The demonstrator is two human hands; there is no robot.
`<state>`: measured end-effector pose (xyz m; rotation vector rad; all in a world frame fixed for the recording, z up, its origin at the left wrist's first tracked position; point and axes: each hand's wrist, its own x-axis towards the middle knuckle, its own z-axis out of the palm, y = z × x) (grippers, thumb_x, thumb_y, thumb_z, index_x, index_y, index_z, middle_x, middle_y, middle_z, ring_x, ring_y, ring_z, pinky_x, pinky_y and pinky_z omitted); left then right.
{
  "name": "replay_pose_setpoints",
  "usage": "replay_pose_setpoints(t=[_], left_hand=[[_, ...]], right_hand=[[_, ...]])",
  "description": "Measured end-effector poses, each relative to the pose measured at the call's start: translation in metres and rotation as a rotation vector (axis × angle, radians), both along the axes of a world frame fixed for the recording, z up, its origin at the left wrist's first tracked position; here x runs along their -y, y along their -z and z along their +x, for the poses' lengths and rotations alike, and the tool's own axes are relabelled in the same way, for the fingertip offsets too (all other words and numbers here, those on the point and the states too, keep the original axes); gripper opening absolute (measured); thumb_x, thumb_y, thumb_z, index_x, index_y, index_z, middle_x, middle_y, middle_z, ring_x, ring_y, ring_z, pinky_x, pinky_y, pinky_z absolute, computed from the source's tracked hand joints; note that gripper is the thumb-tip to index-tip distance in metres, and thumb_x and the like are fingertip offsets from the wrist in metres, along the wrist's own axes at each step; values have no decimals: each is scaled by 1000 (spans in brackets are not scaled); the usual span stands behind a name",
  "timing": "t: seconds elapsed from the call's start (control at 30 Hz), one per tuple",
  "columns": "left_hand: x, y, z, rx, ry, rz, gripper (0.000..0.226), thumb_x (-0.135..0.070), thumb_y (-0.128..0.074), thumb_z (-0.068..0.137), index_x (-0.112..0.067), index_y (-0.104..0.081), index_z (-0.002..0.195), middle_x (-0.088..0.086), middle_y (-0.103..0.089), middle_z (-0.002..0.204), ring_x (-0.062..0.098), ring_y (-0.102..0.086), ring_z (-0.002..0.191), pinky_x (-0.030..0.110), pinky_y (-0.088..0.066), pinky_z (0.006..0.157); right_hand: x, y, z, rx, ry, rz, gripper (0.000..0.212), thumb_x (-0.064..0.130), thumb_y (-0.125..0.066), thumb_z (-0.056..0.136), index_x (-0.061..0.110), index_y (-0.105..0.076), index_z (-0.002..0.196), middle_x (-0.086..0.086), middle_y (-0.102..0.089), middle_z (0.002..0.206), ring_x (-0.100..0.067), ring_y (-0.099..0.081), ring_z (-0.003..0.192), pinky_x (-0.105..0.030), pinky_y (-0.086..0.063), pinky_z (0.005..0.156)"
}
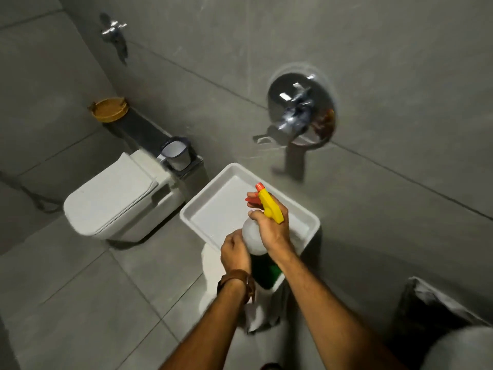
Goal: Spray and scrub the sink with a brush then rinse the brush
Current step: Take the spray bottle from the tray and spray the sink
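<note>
Because the spraying comes first, the white sink sits directly under both hands, its basin bare and, as far as the dim, blurred view shows, dry. The spray bottle is held over its near edge, nozzle aimed away across the basin, likely so the mist lands inside. The right hand is wrapped around the neck under the yellow head, forefinger curled onto the red trigger. The left hand has its fingers closed against the bottle's lower body, steadying it. No brush is visible.
</note>
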<state>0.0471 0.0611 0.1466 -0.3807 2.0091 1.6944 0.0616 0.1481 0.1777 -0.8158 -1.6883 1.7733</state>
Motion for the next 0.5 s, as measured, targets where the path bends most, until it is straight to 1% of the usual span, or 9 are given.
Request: replay_pose_setpoints(t=[0.07,0.13,0.2,0.23,0.3,0.33,0.4,0.43,0.5], left_hand=[[-12,-12,19,18,101,18,25,-29,-52,91,-18,-74,88,4,-74,95,29,-68,94,37,-57,81],[-25,-21,43,37,195,20,25,-33,-55,86,-18,-74,81,6,-75,88,31,-70,90,47,-59,85],[-36,-31,69,57,276,19,23,-33,-57,79,-20,-76,79,6,-76,82,32,-71,85,53,-59,81],[-41,-42,86,58,316,15,23,-33,-58,79,-18,-76,78,5,-76,81,31,-71,84,52,-60,79],[-49,-54,121,57,372,2,23,-28,-58,84,-12,-73,76,5,-75,84,29,-68,82,41,-58,78],[-50,-59,137,53,398,3,23,-29,-58,85,-13,-71,75,6,-74,87,28,-66,82,38,-55,78],[-52,-67,175,58,497,-2,27,-40,-57,78,-18,-73,76,6,-75,91,28,-67,85,40,-56,83],[-51,-73,195,66,560,-21,30,-43,-57,75,-18,-74,75,7,-76,90,28,-68,85,41,-57,82],[-51,-78,233,80,643,-14,32,-40,-57,81,-11,-71,74,11,-74,87,28,-67,78,36,-60,65]], right_hand=[[-9,-22,32,-14,52,55,80,-16,-60,80,60,-70,102,7,-76,105,-17,-73,102,-23,-57,89],[-19,-42,68,-15,96,106,79,-19,-60,80,52,-64,116,5,-75,107,-9,-72,101,-19,-55,87],[-28,-59,105,8,124,169,76,-14,-62,83,54,-61,118,13,-76,106,-1,-71,100,-14,-54,86],[-32,-66,126,22,139,208,77,-9,-63,84,60,-61,117,20,-75,106,-1,-71,101,-15,-54,87],[-37,-82,173,51,156,293,77,0,-65,84,68,-58,120,25,-74,109,-4,-70,106,-18,-54,92],[-38,-89,194,63,160,336,77,3,-66,84,66,-55,126,23,-73,113,-4,-70,108,-20,-53,94],[-39,-101,243,92,182,401,77,9,-69,83,58,-45,138,13,-72,119,-2,-67,112,-23,-53,97],[-38,-104,267,124,200,417,79,13,-70,84,59,-41,142,10,-71,121,-5,-67,112,-26,-54,97],[-37,-109,311,164,242,403,79,21,-68,87,66,-36,143,9,-70,121,-16,-67,113,-37,-58,94]])
